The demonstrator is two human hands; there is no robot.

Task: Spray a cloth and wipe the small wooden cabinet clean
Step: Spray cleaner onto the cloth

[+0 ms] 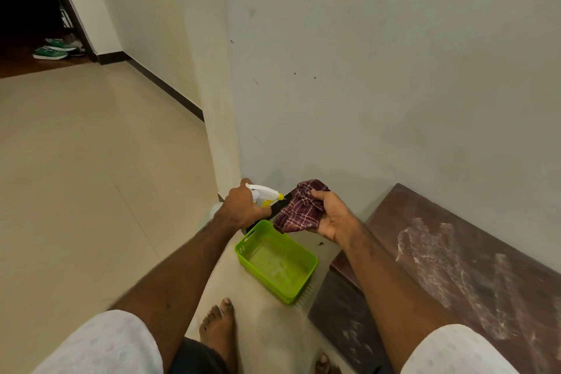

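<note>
My left hand [241, 206] grips a white spray bottle [263, 193] with a yellow nozzle tip, and the nozzle points right at the cloth. A bunched maroon cloth [296, 211] with a pale stitched grid is held in my right hand [331, 215], a short gap from the nozzle. The small wooden cabinet [455, 267] stands low at the right against the wall. Its dark brown top is streaked with pale dust and smears. Both hands hover above the floor, left of the cabinet.
A lime green plastic basket [276, 261] sits on the tiled floor below my hands, beside the cabinet's left end. My bare feet [218, 328] stand just in front of it. A wall corner [221, 130] rises behind. Green shoes [53, 50] lie by a far doorway.
</note>
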